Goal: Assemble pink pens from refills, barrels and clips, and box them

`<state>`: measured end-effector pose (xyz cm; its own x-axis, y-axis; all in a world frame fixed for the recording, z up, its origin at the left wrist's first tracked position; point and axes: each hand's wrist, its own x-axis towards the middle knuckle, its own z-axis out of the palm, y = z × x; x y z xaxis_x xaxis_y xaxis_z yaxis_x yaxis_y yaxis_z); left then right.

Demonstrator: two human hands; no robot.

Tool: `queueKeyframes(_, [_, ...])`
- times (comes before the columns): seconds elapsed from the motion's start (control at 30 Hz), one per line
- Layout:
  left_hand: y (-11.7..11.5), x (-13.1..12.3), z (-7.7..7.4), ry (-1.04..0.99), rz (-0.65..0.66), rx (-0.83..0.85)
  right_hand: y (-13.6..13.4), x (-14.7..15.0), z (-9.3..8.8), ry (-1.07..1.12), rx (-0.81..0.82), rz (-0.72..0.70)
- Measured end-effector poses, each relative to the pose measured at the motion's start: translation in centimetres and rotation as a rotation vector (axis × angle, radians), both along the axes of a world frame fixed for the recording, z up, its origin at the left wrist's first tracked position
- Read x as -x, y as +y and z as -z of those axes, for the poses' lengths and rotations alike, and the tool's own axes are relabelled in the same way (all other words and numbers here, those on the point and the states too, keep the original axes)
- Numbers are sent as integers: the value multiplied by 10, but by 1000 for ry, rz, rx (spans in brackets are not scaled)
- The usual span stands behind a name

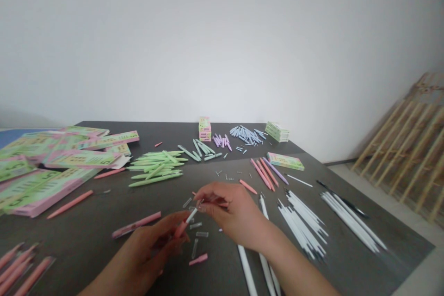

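Note:
My left hand (149, 252) is closed round a pink pen part (181, 229) with a white refill sticking out of its upper end. My right hand (231, 215) pinches the tip of that refill with thumb and forefinger and also holds a pink piece under its fingers. Both hands hover just above the dark table (86, 236). Small clear caps (196, 231) and a short pink piece (198, 259) lie right below them. A pink pen barrel (136, 225) lies to the left of my hands.
White refills (301, 224) lie in rows to the right, with more (352, 222) farther right. Green pen barrels (156, 166) are piled at centre left. Flat pink-and-green boxes (45, 166) are stacked on the left. Purple and blue parts (243, 135) sit at the back. Wooden racks (405, 148) lean against the right wall.

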<state>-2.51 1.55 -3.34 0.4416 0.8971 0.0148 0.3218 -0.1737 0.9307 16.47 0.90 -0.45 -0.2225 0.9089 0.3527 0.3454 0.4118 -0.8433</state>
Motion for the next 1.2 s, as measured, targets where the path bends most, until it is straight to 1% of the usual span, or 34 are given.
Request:
queueKeyframes(0.1, [4, 5, 3, 16, 30, 41, 2, -3, -3, 74, 59, -42])
queueKeyframes(0.17, [8, 10, 5, 42, 47, 99, 5, -9, -4, 37, 73, -8])
queueKeyframes(0.2, [10, 13, 7, 53, 43, 134, 7, -12, -5, -45, 73, 33])
queueKeyframes(0.27, [15, 17, 10, 60, 16, 170, 11, -21, -4, -309, 75, 129])
queueKeyframes(0.33, [20, 20, 12, 47, -2, 140, 13, -30, -1, -567, 98, 188])
queueKeyframes(0.37, [22, 21, 13, 37, -4, 115, 14, -34, 1, -651, 114, 195])
queueKeyframes(0.5, [28, 26, 15, -24, -30, 58, 11, -42, 6, -769, 148, 155])
queueKeyframes(0.6, [32, 31, 11, -93, -78, 11, 10, -39, 6, -801, 139, 146])
queueKeyframes(0.67, [35, 36, 5, -141, -132, 13, 10, -31, 6, -791, 112, 151])
queueKeyframes(0.73, [39, 40, -3, -186, -192, 28, 8, -15, 10, -766, 70, 139])
queueKeyframes(0.8, [42, 44, -10, -214, -235, 31, 3, 8, 19, -749, -1, 85])
queueKeyframes(0.9, [44, 48, -16, -244, -263, 17, -9, 45, 38, -787, -210, -52])
queueKeyframes(0.97, [44, 49, -18, -264, -274, 21, -15, 64, 49, -808, -279, -83])
queueKeyframes(1.07, [44, 51, -20, -312, -306, 27, -18, 79, 57, -814, -291, -88])
queueKeyframes(1.2, [49, 59, -25, -363, -336, 61, -14, 78, 57, -759, -238, -57])
